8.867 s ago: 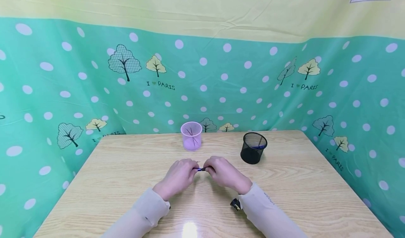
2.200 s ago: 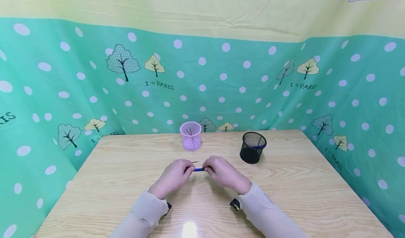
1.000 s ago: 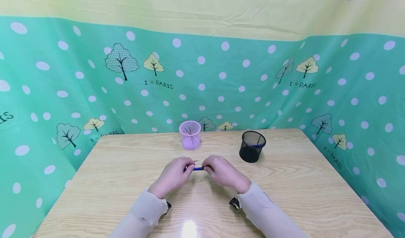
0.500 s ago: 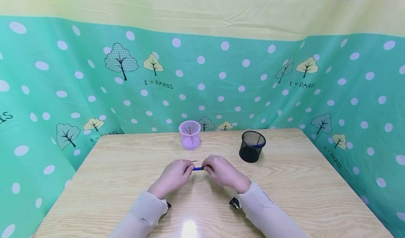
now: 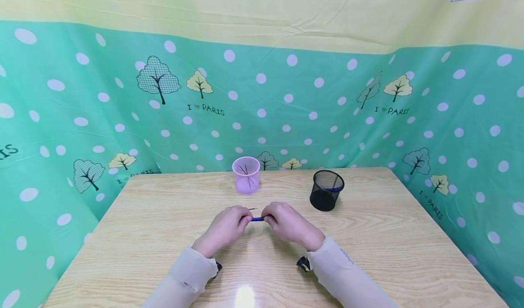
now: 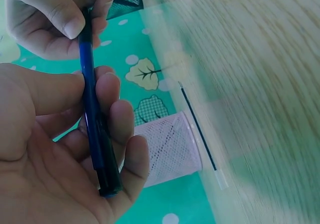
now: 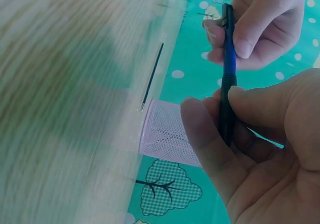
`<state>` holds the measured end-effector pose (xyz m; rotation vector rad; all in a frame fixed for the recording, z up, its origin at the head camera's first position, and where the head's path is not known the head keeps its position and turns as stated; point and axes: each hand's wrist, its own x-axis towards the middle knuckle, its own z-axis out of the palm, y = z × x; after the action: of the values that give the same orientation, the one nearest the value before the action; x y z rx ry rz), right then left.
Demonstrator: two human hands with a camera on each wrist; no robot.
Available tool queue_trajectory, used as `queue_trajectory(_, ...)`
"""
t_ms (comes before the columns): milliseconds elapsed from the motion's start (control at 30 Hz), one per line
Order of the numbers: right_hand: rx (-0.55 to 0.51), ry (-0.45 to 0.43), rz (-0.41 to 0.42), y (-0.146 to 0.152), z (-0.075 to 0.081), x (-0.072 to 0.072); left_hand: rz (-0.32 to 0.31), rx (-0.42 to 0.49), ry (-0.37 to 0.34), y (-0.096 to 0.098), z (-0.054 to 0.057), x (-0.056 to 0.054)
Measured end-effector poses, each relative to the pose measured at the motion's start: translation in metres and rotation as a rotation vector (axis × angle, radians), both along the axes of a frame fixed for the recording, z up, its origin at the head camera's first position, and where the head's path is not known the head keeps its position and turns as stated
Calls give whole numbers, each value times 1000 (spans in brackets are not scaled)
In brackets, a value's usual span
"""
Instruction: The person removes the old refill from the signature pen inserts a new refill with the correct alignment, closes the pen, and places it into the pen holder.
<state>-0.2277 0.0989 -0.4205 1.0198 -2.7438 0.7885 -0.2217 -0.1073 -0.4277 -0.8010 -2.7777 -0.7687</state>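
A blue and black pen is held level between both hands above the middle of the table. My left hand grips its blue barrel near the clip end, thumb on one side and curled fingers on the other. At the other end, my right hand pinches the black grip section between thumb and fingers; the pen's tip is hidden there. A thin dark pen refill lies on the table just beyond the hands, touched by neither.
Behind the hands stands a purple mesh cup with several thin dark sticks in it. A black mesh cup holding something blue is to its right. Small black objects show beside the sleeves. A green dotted curtain backs the wooden table.
Since the oldest frame, my left hand has shifted slightly left, and more blue barrel shows between the hands. A second ago its fingers were raised a little; now they are lower around the pen.
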Motion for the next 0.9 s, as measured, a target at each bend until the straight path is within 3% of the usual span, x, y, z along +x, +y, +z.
queue_trajectory(900, 9, -26, 3, 1, 2, 1, 30, 24, 17, 2, 3, 3)
